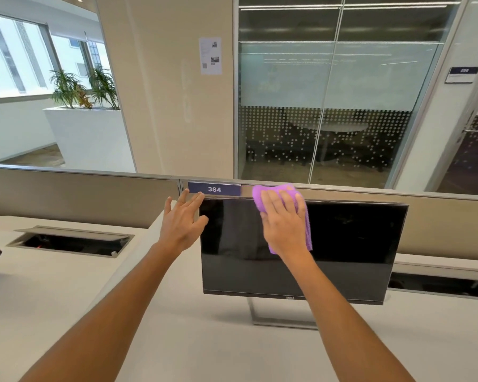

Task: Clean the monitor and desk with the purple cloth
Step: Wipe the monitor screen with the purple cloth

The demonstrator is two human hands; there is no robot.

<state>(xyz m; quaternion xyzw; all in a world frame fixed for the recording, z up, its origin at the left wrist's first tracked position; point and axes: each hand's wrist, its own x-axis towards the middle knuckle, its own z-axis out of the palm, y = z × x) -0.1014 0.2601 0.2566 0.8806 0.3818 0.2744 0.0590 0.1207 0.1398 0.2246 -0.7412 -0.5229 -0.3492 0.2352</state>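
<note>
Right hand [283, 221] flat on purple cloth [304, 216] against monitor [351, 244]; left hand [181, 219] spread wide.

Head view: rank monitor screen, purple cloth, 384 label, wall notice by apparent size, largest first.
1. monitor screen
2. purple cloth, partly covered by the right hand
3. and 4. 384 label and wall notice look about alike; the notice hangs farther back, so no firm order.

The right hand [283, 220] presses a purple cloth [304, 216] flat on the top of the dark monitor [342, 244]. The left hand [182, 220] is spread, fingers straight, at the monitor's left edge. The monitor stands on a pale surface [191, 340], below a blue sign [214, 189] reading 384.
</note>
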